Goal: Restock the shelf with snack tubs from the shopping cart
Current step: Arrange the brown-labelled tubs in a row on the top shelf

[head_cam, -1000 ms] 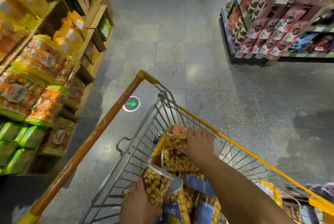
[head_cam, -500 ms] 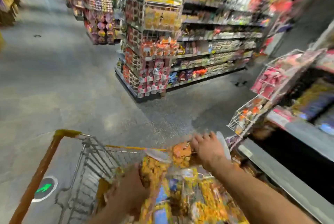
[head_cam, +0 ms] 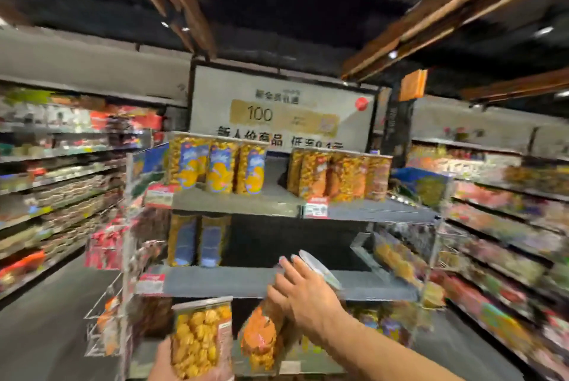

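1. My left hand [head_cam: 164, 363] sits at the bottom edge of the view. It is wrapped round the lower part of a clear popcorn tub [head_cam: 201, 339], which stands upright above the hand with its lid on top.
2. My right hand [head_cam: 303, 297] grasps an orange-label tub [head_cam: 261, 334] from above, with the back of the hand toward the camera. This tub is tilted: its pale lid pokes out up and to the right past the fingertips, and its body slopes down and left under the palm.
3. The two held tubs are side by side and near each other. Through the blur I cannot tell whether they touch.
4. Both tubs are in front of the shelf unit. The tilted tub's lid is level with the front edge of the middle shelf [head_cam: 234, 283], where two blue tubs [head_cam: 197, 240] stand at the left end.
5. The top shelf [head_cam: 240, 205] carries a blue-label row [head_cam: 220, 168] on the left and an orange-label row [head_cam: 338, 177] on the right, set apart from each other.
6. A white sign [head_cam: 277, 109] hangs behind the top shelf.
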The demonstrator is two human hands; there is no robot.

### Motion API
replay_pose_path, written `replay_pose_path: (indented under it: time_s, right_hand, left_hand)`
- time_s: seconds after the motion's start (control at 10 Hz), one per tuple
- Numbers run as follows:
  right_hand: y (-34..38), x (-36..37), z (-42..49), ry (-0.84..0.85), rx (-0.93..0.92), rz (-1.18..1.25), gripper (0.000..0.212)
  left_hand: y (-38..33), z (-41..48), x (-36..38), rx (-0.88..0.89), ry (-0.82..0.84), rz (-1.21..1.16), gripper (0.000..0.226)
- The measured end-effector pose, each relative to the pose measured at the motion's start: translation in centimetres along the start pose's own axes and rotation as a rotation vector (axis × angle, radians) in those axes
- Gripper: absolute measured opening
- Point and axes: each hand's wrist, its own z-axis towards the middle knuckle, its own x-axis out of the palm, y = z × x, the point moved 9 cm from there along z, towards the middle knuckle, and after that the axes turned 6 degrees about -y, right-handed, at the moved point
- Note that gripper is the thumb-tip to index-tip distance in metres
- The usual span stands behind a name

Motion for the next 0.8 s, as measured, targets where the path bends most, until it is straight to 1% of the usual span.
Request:
replay_pose_path:
  time_s: [0.1, 0.2, 0.3, 0.4, 0.5, 0.6, 0.7, 0.8]
  right_hand:
    - [-8.2, 3.7, -5.4, -0.009, 0.028, -0.13, 0.052]
    - [-16.3, 7.0, -9.6, -0.013, 0.179, -0.075, 0.051]
    - [-23.2, 9.6, -12.7, -0.012, 0.25, -0.152, 0.047]
    - [-29.3, 11.6, -13.7, -0.087, 0.267, -0.202, 0.042]
    - [-35.0, 12.9, -13.6, -0.097, 0.317, -0.196, 0.066]
    - [-40.6, 15.0, -12.7, -0.164, 0.329, -0.353, 0.069]
    - [-45.6, 17.6, -10.9, -0.079, 0.378, -0.369, 0.073]
    - [-49.7, 20.3, -9.2, -0.066, 0.451, -0.346, 0.081]
  left_hand:
    - [-4.6, 4.5, 7.4, -0.045, 0.021, 0.07, 0.088]
    - [-10.3, 5.8, 13.8, 0.006, 0.02, -0.056, 0.091]
    - [-15.0, 9.1, 19.3, 0.039, -0.056, -0.093, 0.117]
    - [-19.4, 12.7, 23.2, 0.068, -0.114, -0.107, 0.096]
    - [-23.7, 16.8, 26.1, 0.146, -0.143, -0.121, 0.098]
    - [-27.7, 20.9, 28.6, 0.215, -0.128, -0.135, 0.115]
    - [-30.7, 25.4, 31.4, 0.272, -0.121, -0.13, 0.111]
    - [-32.0, 30.1, 34.5, 0.279, -0.077, -0.129, 0.113]
